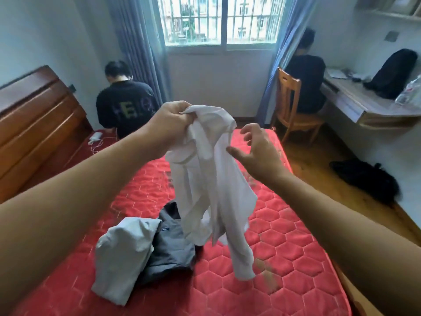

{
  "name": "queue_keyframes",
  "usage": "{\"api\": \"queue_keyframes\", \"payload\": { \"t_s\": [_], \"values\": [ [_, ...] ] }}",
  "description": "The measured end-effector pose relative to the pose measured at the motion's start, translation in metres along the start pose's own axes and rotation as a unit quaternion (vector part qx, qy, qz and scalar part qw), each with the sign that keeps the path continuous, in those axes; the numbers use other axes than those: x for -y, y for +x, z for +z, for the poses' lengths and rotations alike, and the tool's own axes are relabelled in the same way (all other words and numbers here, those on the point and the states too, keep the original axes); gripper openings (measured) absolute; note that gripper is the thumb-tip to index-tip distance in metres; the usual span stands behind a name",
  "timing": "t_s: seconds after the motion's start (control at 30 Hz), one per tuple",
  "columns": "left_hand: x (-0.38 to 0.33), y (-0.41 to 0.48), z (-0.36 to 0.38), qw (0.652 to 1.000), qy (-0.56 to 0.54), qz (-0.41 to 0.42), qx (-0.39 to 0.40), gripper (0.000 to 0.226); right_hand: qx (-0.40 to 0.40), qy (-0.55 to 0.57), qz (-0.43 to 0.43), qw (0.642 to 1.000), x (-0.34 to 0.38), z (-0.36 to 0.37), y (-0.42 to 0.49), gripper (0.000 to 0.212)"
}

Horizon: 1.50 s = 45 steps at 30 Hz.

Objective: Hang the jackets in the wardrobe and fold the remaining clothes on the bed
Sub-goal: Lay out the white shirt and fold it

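The white shirt (205, 179) is thin, matt cloth, soft and much creased. The mattress (284, 247) is covered in red quilted cloth stitched in hexagons, with a faint sheen (duller and browner in a few patches). The light grey garment (123, 254) is smooth woven cloth. The dark grey garment (170, 245) is matt, slightly rumpled cloth. The headboard (34, 115) is reddish wood under a glossy varnish, and the chair (289, 96) is paler wood with a softer shine. The floor (319, 160) shows polished wood grain. The curtains (136, 42) are matt blue-grey cloth, and the window bars (216, 19) look like pale painted metal.
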<state>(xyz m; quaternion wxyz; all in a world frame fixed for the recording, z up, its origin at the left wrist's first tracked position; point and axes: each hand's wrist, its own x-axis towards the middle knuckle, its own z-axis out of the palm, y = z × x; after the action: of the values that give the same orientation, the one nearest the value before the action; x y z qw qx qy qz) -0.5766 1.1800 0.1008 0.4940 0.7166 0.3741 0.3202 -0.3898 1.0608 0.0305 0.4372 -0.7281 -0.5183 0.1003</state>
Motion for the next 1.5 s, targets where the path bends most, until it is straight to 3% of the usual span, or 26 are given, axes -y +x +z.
{"api": "queue_keyframes", "payload": {
  "t_s": [0.07, 0.1, 0.17, 0.23, 0.3, 0.37, 0.47, 0.53, 0.6, 0.67, 0.73, 0.83, 0.93, 1.0, 1.07, 1.1, 1.2, 1.3, 1.4, 1.5],
  "values": [
    [-0.01, 0.006, -0.004, 1.0, -0.01, -0.017, -0.015, 0.022, -0.141, 0.046, -0.043, 0.988, 0.005, 0.01, -0.017, 0.033],
    [-0.014, 0.009, -0.005, 0.999, -0.02, -0.026, -0.022, 0.025, -0.149, 0.068, -0.084, 0.983, 0.011, 0.015, -0.026, 0.035],
    [-0.023, 0.011, -0.005, 0.997, -0.056, -0.049, -0.027, 0.031, -0.071, 0.039, -0.135, 0.988, 0.025, 0.03, -0.04, 0.052],
    [-0.031, 0.012, -0.002, 0.991, -0.111, -0.07, -0.012, 0.033, 0.009, -0.027, -0.079, 0.996, 0.035, 0.045, -0.044, 0.058],
    [-0.038, 0.01, 0.001, 0.984, -0.162, -0.075, 0.019, 0.026, 0.017, -0.042, -0.004, 0.999, 0.04, 0.052, -0.032, 0.041],
    [-0.042, 0.009, 0.002, 0.976, -0.2, -0.068, 0.044, 0.018, -0.007, -0.02, 0.006, 1.0, 0.046, 0.051, -0.019, 0.017],
    [-0.036, 0.004, 0.002, 0.973, -0.213, -0.045, 0.072, 0.019, -0.008, 0.111, 0.055, 0.992, 0.058, 0.045, -0.007, 0.019],
    [-0.015, -0.004, 0.002, 0.986, -0.157, -0.017, 0.047, 0.031, -0.018, 0.232, 0.114, 0.966, 0.061, 0.04, 0.002, 0.011],
    [0.026, -0.024, 0.001, 0.996, -0.089, -0.002, 0.022, 0.059, -0.043, 0.337, 0.179, 0.923, 0.06, 0.034, 0.014, 0.011],
    [0.079, -0.053, -0.003, 0.998, -0.005, -0.002, 0.062, 0.087, -0.055, 0.419, 0.238, 0.875, 0.057, 0.027, 0.023, 0.017],
    [0.123, -0.077, -0.007, 0.99, 0.048, -0.027, 0.133, 0.096, -0.05, 0.472, 0.279, 0.835, 0.053, 0.023, 0.028, 0.029],
    [0.152, -0.093, 0.001, 0.982, 0.004, -0.049, 0.181, 0.113, -0.053, 0.524, 0.319, 0.788, 0.049, 0.019, 0.029, 0.019],
    [0.154, -0.095, 0.032, 0.985, 0.032, 0.008, 0.168, 0.097, -0.072, 0.551, 0.367, 0.746, 0.044, 0.015, 0.03, 0.011],
    [0.156, -0.09, 0.057, 0.993, 0.087, 0.035, 0.071, 0.058, -0.073, 0.555, 0.385, 0.734, 0.042, 0.011, 0.031, 0.013],
    [0.152, -0.078, 0.07, 0.995, 0.093, 0.023, -0.011, 0.016, -0.063, 0.539, 0.39, 0.744, 0.039, 0.002, 0.03, 0.01],
    [0.148, -0.069, 0.071, 0.996, 0.082, 0.019, -0.031, 0.021, -0.061, 0.509, 0.39, 0.765, 0.035, -0.004, 0.029, 0.009],
    [0.129, -0.042, 0.057, 0.996, 0.04, 0.046, -0.066, 0.035, -0.043, 0.308, 0.378, 0.872, 0.008, -0.032, 0.021, 0.009],
    [0.095, -0.013, 0.041, 0.989, 0.069, 0.11, -0.065, 0.028, 0.0, 0.087, 0.351, 0.932, -0.031, -0.059, 0.008, 0.014],
    [0.057, 0.009, 0.04, 0.98, 0.103, 0.165, -0.03, 0.022, -0.01, -0.171, 0.243, 0.955, -0.066, -0.063, -0.004, 0.043],
    [0.025, 0.017, 0.045, 0.971, 0.131, 0.202, 0.003, 0.018, 0.039, -0.194, 0.09, 0.976, -0.072, -0.037, -0.018, 0.092]
  ]
}}
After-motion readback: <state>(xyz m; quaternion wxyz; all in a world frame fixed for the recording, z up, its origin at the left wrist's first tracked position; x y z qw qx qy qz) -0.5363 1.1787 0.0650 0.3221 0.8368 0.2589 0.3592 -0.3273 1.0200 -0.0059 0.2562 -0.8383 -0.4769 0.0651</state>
